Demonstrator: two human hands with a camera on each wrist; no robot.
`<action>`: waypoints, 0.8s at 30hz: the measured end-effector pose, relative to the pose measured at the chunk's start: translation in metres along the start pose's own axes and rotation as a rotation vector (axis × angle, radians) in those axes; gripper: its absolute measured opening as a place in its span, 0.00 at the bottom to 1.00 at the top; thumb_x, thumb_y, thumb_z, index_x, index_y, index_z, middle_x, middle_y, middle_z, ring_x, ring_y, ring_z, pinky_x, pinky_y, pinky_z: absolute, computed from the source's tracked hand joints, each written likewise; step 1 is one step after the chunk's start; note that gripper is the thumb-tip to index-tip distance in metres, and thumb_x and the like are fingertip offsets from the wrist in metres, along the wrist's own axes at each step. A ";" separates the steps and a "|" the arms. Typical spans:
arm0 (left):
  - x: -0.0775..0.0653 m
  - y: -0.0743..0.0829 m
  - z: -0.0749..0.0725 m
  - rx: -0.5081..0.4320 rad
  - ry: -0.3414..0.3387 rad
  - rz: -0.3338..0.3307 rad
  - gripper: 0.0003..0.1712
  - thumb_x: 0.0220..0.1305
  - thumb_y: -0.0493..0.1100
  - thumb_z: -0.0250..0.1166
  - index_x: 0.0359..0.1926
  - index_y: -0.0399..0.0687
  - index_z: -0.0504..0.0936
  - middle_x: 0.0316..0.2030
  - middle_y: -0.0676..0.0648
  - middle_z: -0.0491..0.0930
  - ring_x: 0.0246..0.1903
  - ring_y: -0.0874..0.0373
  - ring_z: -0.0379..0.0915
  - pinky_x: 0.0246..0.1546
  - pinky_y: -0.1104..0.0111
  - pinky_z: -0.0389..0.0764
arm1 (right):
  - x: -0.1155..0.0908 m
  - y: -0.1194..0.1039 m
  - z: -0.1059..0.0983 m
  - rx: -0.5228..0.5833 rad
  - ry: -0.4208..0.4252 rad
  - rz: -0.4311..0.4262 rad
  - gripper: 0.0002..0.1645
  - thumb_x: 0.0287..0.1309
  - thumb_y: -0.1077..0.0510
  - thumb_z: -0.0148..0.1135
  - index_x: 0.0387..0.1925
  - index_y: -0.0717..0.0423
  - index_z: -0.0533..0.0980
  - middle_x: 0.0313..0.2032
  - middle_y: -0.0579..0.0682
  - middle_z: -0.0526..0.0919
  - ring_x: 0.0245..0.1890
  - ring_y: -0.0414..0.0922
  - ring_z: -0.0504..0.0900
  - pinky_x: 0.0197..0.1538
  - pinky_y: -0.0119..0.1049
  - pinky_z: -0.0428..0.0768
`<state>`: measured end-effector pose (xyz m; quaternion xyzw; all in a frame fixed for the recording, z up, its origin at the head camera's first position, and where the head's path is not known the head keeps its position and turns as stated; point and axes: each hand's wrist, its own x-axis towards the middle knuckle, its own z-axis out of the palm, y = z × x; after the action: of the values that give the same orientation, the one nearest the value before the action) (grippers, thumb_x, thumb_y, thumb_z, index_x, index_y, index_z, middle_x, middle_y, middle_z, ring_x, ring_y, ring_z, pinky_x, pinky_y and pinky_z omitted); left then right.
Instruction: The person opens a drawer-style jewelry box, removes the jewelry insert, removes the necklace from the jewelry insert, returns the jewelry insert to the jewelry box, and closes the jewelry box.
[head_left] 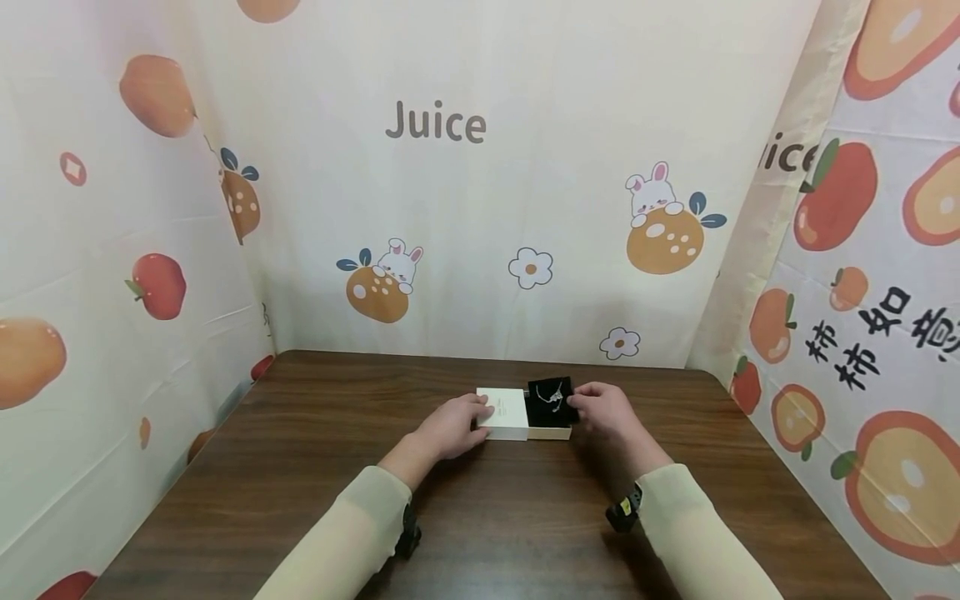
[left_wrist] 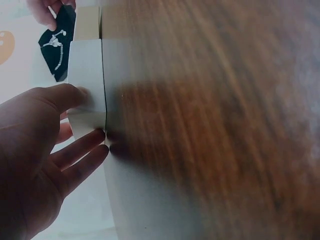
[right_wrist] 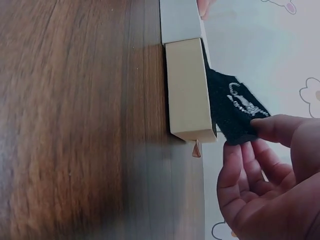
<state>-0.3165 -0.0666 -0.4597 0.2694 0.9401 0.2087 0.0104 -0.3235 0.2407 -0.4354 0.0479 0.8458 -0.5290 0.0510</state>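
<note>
A small white jewelry box (head_left: 504, 408) lies on the table with its cream inner drawer (right_wrist: 189, 90) slid out to the right. My left hand (head_left: 452, 425) grips the box's left end, the thumb on its near side and fingers about the end. A black velvet pad (head_left: 538, 408) carries a silver chain with a charm (head_left: 557, 397). My right hand (head_left: 606, 414) pinches the pad's right edge between thumb and fingers. In the right wrist view the pad stands tilted, raised partly above the drawer. The drawer's inside is hidden beneath it.
The dark wooden table (head_left: 315, 467) extends around both hands. A short brown ribbon tab (right_wrist: 197, 149) sticks out from the drawer's end. Fruit-printed curtains (head_left: 480, 208) stand along the back and both sides. Dark devices are strapped to both wrists.
</note>
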 end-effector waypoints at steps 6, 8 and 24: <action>0.000 0.000 0.000 0.003 0.001 -0.001 0.26 0.79 0.46 0.70 0.72 0.44 0.83 0.76 0.39 0.77 0.77 0.43 0.73 0.76 0.51 0.76 | -0.004 -0.001 -0.001 0.071 0.002 -0.033 0.16 0.79 0.56 0.64 0.58 0.63 0.79 0.33 0.48 0.80 0.30 0.42 0.76 0.32 0.34 0.78; 0.000 0.000 0.000 0.001 0.001 -0.001 0.26 0.79 0.46 0.69 0.72 0.44 0.83 0.76 0.39 0.77 0.77 0.43 0.73 0.77 0.51 0.76 | -0.005 -0.001 -0.001 0.102 0.008 -0.040 0.16 0.79 0.56 0.65 0.58 0.63 0.78 0.34 0.48 0.80 0.31 0.42 0.77 0.33 0.33 0.79; 0.001 0.000 0.000 -0.008 -0.002 0.002 0.26 0.79 0.45 0.70 0.72 0.43 0.82 0.76 0.38 0.76 0.77 0.43 0.73 0.77 0.51 0.76 | -0.009 -0.010 -0.001 0.124 0.067 -0.110 0.21 0.81 0.50 0.63 0.63 0.60 0.79 0.50 0.50 0.83 0.47 0.49 0.80 0.47 0.35 0.86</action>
<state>-0.3170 -0.0662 -0.4595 0.2705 0.9389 0.2123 0.0124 -0.3156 0.2365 -0.4245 0.0218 0.8138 -0.5806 -0.0095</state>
